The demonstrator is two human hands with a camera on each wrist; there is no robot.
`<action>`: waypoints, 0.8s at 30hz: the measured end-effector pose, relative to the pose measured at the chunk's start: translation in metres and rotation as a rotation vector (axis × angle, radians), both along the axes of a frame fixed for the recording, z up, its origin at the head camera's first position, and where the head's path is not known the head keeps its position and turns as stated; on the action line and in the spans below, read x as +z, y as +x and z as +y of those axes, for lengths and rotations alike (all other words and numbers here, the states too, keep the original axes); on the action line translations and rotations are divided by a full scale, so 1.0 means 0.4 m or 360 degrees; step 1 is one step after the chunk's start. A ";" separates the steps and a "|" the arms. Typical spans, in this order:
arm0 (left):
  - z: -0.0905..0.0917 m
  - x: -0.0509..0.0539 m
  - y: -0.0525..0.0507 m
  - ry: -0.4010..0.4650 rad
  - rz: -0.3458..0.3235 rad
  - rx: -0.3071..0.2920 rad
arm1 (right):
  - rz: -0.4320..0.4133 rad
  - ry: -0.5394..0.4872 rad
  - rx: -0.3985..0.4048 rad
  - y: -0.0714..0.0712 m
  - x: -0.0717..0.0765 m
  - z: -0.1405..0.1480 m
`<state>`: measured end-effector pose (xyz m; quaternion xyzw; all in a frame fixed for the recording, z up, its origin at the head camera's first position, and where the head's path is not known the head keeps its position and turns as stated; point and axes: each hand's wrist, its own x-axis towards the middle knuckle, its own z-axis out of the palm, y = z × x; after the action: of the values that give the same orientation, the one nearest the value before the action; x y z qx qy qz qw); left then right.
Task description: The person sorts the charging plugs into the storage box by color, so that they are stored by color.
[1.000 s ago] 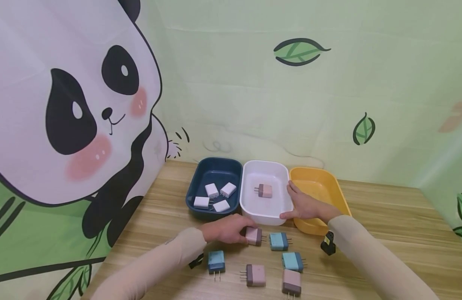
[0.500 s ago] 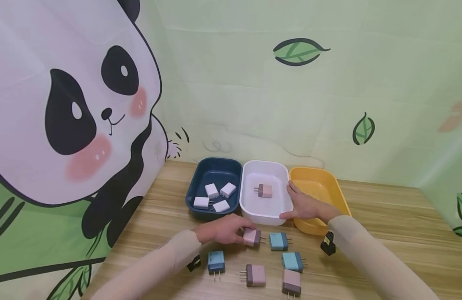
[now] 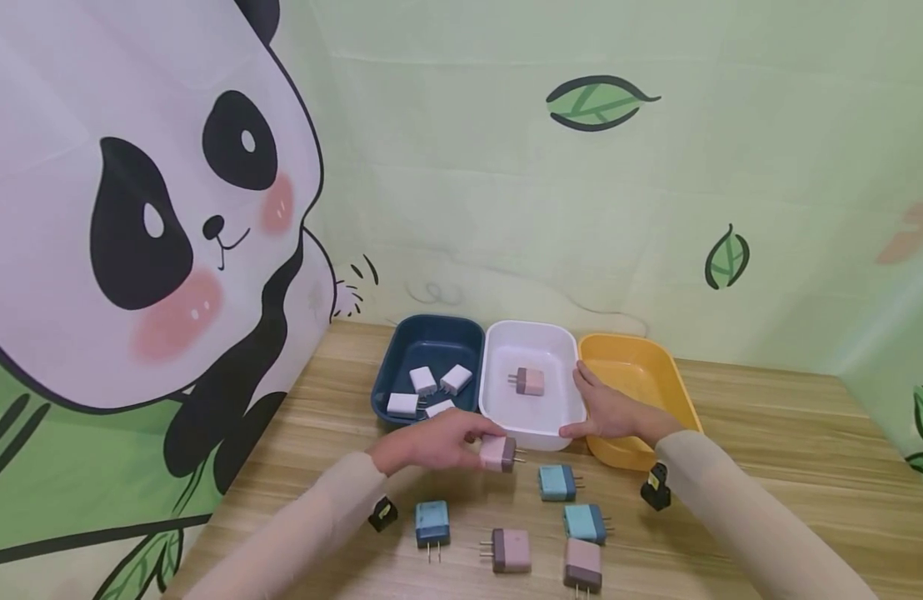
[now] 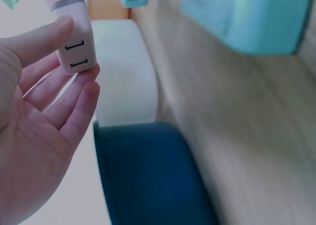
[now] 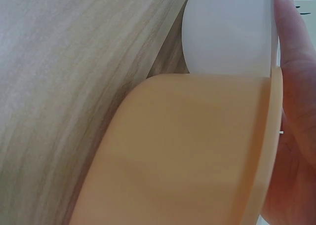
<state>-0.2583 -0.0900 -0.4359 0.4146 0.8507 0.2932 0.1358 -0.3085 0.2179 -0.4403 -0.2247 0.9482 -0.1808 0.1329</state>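
My left hand [image 3: 435,440] pinches a pink USB wall charger [image 3: 497,453] with a darker mauve end, just in front of the white tray [image 3: 506,417]. In the left wrist view, thumb and fingers grip this charger [image 4: 76,50], two USB slots showing. Its prongs point right in the head view. Another pink charger [image 3: 531,382] lies inside the white tray. My right hand [image 3: 615,412], reaching over the orange tray [image 3: 641,461], rests its thumb and fingertips on the white tray's right front rim; its fingers look fairly straight.
A navy tray [image 3: 390,358] at left holds several white chargers [image 3: 422,381]. On the wooden table [image 3: 769,467] lie blue chargers [image 3: 556,482] and two pink chargers [image 3: 511,551]. A green panda-print backdrop stands behind.
My left hand has lifted the pink charger off the table, bringing it slightly left and up toward the white tray's front wall. The right hand has stayed in place.
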 end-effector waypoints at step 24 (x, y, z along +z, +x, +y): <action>0.001 0.043 -0.061 0.0165 0.0051 0.0220 | -0.0021 0.0001 -0.0023 -0.002 0.004 -0.001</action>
<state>-0.2826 -0.0895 -0.4186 0.3659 0.8630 0.3390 0.0799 -0.3092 0.2174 -0.4387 -0.2167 0.9490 -0.1828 0.1379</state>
